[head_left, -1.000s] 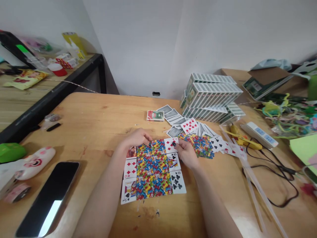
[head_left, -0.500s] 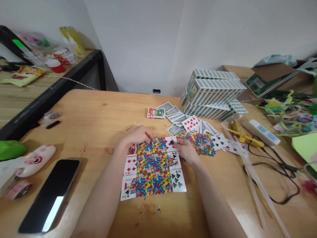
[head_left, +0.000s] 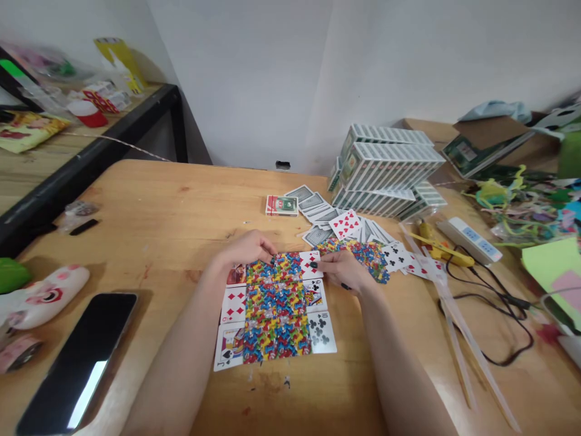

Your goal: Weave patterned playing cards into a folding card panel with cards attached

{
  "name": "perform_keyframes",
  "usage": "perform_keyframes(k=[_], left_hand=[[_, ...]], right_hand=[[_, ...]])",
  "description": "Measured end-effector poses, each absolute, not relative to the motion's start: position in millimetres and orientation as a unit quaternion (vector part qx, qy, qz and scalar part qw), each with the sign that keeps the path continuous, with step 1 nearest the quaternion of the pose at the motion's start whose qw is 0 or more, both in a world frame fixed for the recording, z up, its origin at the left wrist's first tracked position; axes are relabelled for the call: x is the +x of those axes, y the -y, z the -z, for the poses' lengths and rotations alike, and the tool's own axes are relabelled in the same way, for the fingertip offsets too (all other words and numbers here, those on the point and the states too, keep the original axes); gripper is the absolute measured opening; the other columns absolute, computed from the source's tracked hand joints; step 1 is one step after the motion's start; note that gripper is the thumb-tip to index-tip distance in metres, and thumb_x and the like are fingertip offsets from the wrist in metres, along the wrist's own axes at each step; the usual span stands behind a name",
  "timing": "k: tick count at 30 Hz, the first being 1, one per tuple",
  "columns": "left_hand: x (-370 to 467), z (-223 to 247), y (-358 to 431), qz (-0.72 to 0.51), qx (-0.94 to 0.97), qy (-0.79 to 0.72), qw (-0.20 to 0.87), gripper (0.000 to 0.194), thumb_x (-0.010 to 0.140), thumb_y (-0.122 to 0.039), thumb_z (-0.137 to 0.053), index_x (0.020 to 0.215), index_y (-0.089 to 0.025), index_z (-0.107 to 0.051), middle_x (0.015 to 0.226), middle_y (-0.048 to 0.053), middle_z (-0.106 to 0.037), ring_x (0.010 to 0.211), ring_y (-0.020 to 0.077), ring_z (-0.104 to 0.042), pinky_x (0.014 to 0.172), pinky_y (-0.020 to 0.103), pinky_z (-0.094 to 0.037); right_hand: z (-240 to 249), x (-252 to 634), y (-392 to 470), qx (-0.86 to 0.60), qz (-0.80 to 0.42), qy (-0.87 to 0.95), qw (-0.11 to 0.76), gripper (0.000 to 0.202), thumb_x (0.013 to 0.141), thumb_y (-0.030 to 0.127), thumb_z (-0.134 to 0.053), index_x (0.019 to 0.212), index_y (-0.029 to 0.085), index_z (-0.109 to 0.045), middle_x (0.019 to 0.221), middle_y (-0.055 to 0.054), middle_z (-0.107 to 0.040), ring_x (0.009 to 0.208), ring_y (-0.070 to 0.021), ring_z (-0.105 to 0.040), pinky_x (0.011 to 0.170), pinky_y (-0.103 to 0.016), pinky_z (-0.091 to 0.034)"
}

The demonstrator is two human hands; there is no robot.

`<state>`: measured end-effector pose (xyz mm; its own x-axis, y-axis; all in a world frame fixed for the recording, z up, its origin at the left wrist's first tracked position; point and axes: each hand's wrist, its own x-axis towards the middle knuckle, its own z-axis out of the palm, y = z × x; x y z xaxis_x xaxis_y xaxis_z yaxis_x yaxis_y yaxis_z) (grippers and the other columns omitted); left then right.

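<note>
Playing cards lie in three rows on the wooden table [head_left: 181,206], with colourful patterned cards [head_left: 276,303] covering the middle. A jack of spades [head_left: 230,346] and a diamonds card [head_left: 234,304] show at the left side. At the right are a queen of clubs [head_left: 315,295] and a ten of clubs [head_left: 322,332]. My left hand [head_left: 252,247] rests its fingertips on the upper patterned cards. My right hand [head_left: 342,268] pinches the right edge of the seven of diamonds [head_left: 308,264] in the top row. Beside it lie more patterned cards [head_left: 370,257].
Behind the rows are a red-banded card box [head_left: 282,206], scattered cards [head_left: 320,209] and stacked card boxes [head_left: 390,166]. A phone [head_left: 79,360] lies left. A power strip [head_left: 469,239], cables and clear strips [head_left: 476,357] are at the right.
The view has shifted slightly, moving the scene leftward. My right hand's fingers have changed position a little at the seven of diamonds, while my left hand stays on the upper patterned cards.
</note>
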<state>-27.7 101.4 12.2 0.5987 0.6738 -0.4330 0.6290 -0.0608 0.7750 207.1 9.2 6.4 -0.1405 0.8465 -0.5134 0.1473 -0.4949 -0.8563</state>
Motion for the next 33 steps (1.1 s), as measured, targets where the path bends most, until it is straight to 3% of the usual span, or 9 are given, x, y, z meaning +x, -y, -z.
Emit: perform_keyframes(k=[16, 26, 33], left_hand=[[-24, -20, -97, -0.017, 0.722, -0.460, 0.517, 0.022, 0.054, -0.015, -0.059, 0.071, -0.021, -0.071, 0.065, -0.003, -0.069, 0.062, 0.0139, -0.056, 0.062, 0.023, -0.039], [-26, -16, -99, -0.020, 0.714, -0.465, 0.522, 0.020, 0.054, -0.018, -0.061, 0.071, -0.021, -0.072, 0.064, -0.003, -0.068, 0.062, 0.0135, -0.056, 0.061, 0.022, -0.039], [-30, -12, -102, -0.016, 0.713, -0.448, 0.539, 0.021, 0.057, -0.023, -0.062, 0.076, -0.023, -0.071, 0.069, -0.003, -0.069, 0.063, 0.0131, -0.056, 0.061, 0.022, -0.039]], right_hand=[[-1, 200, -10, -0.618, -0.600, 0.434, 0.263, 0.023, 0.060, 0.032, -0.064, 0.048, 0.017, -0.051, 0.032, 0.009, -0.031, 0.029, -0.0038, -0.021, 0.032, -0.021, -0.009], [-1, 200, -10, -0.617, -0.601, 0.439, 0.255, 0.024, 0.062, 0.031, -0.063, 0.048, 0.017, -0.050, 0.032, 0.009, -0.031, 0.029, -0.0039, -0.021, 0.031, -0.021, -0.010], [-3, 205, -7, -0.568, -0.636, 0.446, 0.272, 0.035, 0.068, 0.040, -0.059, 0.047, 0.019, -0.041, 0.028, 0.010, -0.033, 0.026, -0.0039, -0.021, 0.031, -0.020, -0.011]])
